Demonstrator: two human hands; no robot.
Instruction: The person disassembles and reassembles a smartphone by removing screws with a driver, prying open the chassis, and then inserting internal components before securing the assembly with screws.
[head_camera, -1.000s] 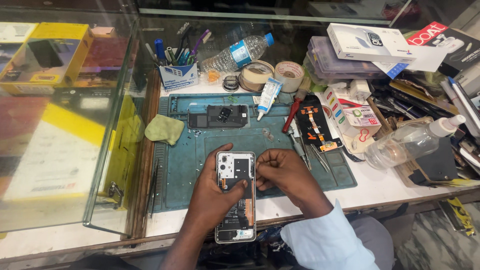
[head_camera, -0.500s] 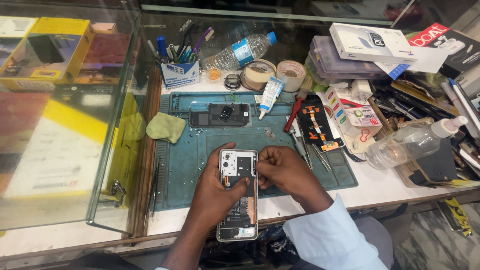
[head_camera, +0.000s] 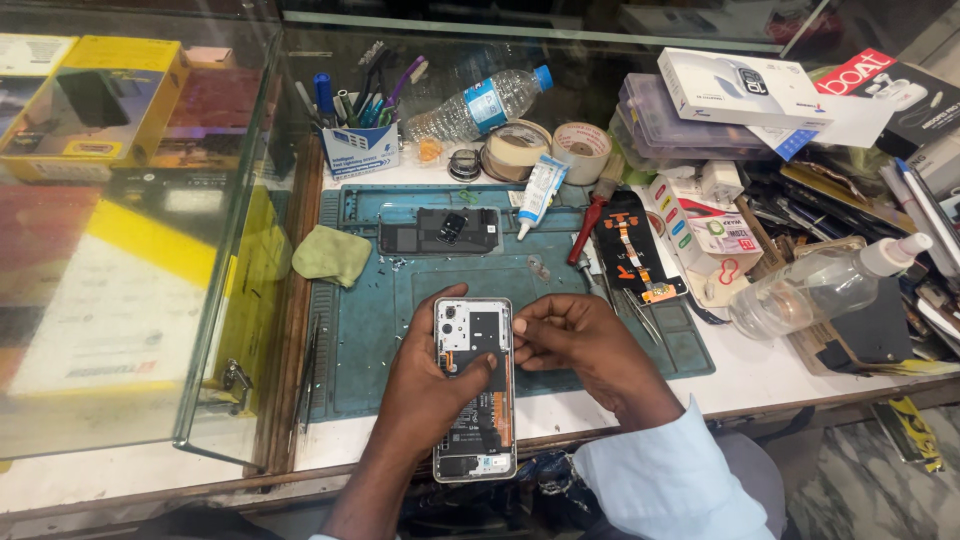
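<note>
The opened phone (head_camera: 474, 388), back cover off and its boards showing, lies lengthwise between the person's hands, its lower end over the near edge of the counter and its upper end on the blue work mat (head_camera: 370, 330). The left hand (head_camera: 430, 375) grips it from the left side, thumb laid across the middle of the exposed boards. The right hand (head_camera: 580, 345) is curled, fingertips pinched together at the phone's upper right edge; whether they hold anything small cannot be told. Compared with half a second ago, the phone and both hands sit in nearly the same place. Farther off on the mat lie a black phone part (head_camera: 440, 231), a green cloth (head_camera: 332, 255) and a white glue tube (head_camera: 540, 190).
</note>
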